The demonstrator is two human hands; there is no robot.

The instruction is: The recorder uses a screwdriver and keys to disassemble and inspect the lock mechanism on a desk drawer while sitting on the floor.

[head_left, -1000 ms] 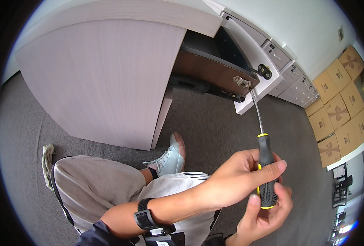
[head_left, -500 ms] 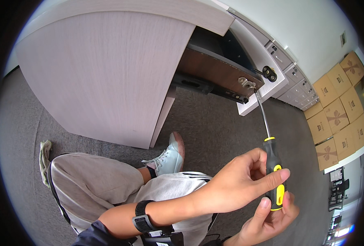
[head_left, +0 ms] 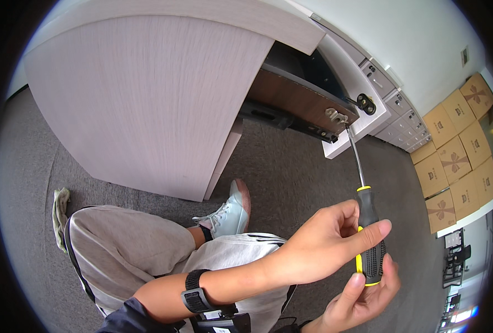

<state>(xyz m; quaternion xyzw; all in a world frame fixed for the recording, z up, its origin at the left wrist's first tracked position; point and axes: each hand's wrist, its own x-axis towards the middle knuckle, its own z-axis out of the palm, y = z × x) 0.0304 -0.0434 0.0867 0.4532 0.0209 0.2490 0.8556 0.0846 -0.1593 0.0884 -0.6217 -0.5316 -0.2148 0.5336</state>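
Note:
A screwdriver [head_left: 372,244] with a black and yellow handle points away from me, its shaft leading up to a metal bracket [head_left: 336,115] on the brown side panel of an open drawer [head_left: 296,97]. Its tip meets the screw spot at the bracket's near end; the screw itself is too small to make out. My left hand [head_left: 324,241] closes its thumb and fingers around the upper part of the handle. Below it, the fingertips of my right hand [head_left: 363,299] pinch the handle's butt end. A black drawer slide [head_left: 274,117] runs along the panel's lower edge.
The pale wood cabinet side [head_left: 141,100] fills the left. A black round fitting [head_left: 366,104] sits on the pale drawer front [head_left: 374,119]. Stacked cardboard boxes [head_left: 454,155] and more drawers [head_left: 407,119] stand at right. My shoe [head_left: 229,213] rests on grey carpet below the drawer.
The screwdriver handle has turned about its axis: its yellow patch now faces left and black ribbing shows. Both hands keep their hold. The tip stays at the bracket.

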